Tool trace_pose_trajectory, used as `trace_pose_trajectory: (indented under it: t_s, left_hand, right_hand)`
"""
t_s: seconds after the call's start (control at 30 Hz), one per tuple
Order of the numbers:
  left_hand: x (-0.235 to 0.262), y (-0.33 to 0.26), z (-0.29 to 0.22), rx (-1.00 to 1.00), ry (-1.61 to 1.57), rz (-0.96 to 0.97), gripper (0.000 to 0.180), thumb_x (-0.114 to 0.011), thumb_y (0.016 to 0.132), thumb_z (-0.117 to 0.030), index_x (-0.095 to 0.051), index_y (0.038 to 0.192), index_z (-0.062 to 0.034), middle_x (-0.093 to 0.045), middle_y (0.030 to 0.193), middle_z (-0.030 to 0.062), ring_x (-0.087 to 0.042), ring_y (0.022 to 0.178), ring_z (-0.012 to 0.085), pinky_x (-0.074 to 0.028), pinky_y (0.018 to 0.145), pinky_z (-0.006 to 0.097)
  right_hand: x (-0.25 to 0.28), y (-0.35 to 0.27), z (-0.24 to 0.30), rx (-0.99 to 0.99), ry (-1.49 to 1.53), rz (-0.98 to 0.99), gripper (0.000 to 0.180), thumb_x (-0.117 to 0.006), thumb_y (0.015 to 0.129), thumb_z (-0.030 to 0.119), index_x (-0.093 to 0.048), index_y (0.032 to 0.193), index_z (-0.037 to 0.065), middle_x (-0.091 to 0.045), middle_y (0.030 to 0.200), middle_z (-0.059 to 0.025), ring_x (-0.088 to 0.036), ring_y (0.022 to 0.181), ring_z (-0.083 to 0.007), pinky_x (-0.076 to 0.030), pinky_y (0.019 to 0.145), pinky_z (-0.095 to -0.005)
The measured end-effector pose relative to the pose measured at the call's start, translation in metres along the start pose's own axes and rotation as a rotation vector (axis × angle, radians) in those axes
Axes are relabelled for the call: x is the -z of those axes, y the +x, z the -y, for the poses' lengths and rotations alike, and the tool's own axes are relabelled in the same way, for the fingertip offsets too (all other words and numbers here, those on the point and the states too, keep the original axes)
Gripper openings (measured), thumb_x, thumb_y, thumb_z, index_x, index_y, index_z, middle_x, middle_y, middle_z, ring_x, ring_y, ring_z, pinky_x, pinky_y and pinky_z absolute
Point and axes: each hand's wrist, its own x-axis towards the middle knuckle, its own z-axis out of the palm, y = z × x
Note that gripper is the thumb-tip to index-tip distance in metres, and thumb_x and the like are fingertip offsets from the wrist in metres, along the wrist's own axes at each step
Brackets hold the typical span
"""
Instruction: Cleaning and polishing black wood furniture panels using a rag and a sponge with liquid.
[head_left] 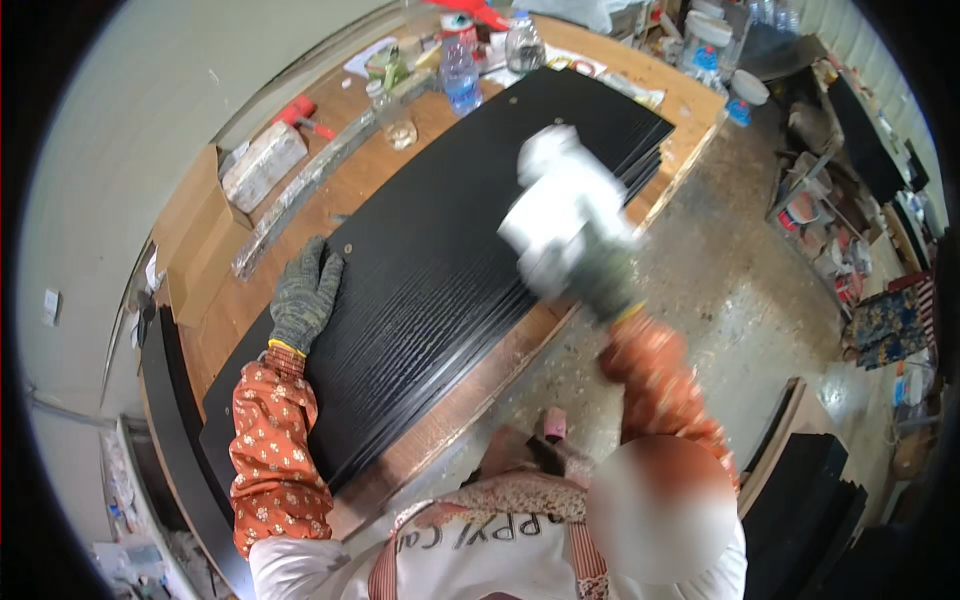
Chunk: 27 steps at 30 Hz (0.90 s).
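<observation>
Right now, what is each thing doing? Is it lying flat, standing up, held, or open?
Black panel: lying flat on the wooden workbench, top of a stack.
Left hand: gloved, pressed flat on the panel's edge.
Right hand: gloved, gripping the white power tool, which is raised and blurred.
Plastic bottles: standing upright, capped.
Cardboard box: open.

A long wooden workbench (250, 310) carries a stack of black wood-grain panels (450, 260) along its near edge. Behind the stack lie a cardboard box (195, 235), a foil-wrapped strip (300, 195), plastic bottles (460, 75) and a glass jar (398, 128).
</observation>
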Motion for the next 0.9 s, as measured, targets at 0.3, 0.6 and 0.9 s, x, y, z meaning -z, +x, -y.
trace_pose_trajectory:
  t_s: [0.3,0.6,0.9]
  left_hand:
    - [-0.006,0.007,0.000,-0.031,-0.024,-0.041,0.050,-0.049,0.099,-0.038,-0.050,0.135,-0.0042,-0.055,0.134,0.0182,-0.051,0.124,0.0346,-0.038,0.107,0.042]
    - [-0.010,0.003,-0.006,-0.071,-0.167,-0.040,0.045,-0.052,0.099,-0.027,-0.049,0.137,-0.0023,-0.053,0.137,0.0190,-0.049,0.128,0.0338,-0.037,0.108,0.040]
    - [0.001,-0.002,-0.005,-0.013,-0.018,-0.010,0.050,-0.052,0.098,-0.030,-0.045,0.140,-0.0039,-0.049,0.141,0.0183,-0.044,0.133,0.0343,-0.033,0.111,0.043]
  right_hand:
    - [0.015,0.018,0.089,-0.035,0.565,-0.137,0.055,-0.062,0.084,0.020,-0.046,0.132,-0.003,-0.050,0.128,-0.0217,-0.050,0.120,-0.0330,-0.039,0.104,-0.0464]
    - [-0.036,0.013,-0.141,-0.180,0.100,-0.048,0.034,-0.059,0.087,0.022,-0.057,0.116,0.004,-0.057,0.115,-0.0204,-0.057,0.109,-0.0355,-0.046,0.097,-0.0449]
    - [-0.011,0.046,-0.045,-0.132,0.485,-0.219,0.036,-0.060,0.085,0.020,-0.052,0.115,0.002,-0.055,0.119,-0.0201,-0.054,0.111,-0.0325,-0.044,0.095,-0.0457]
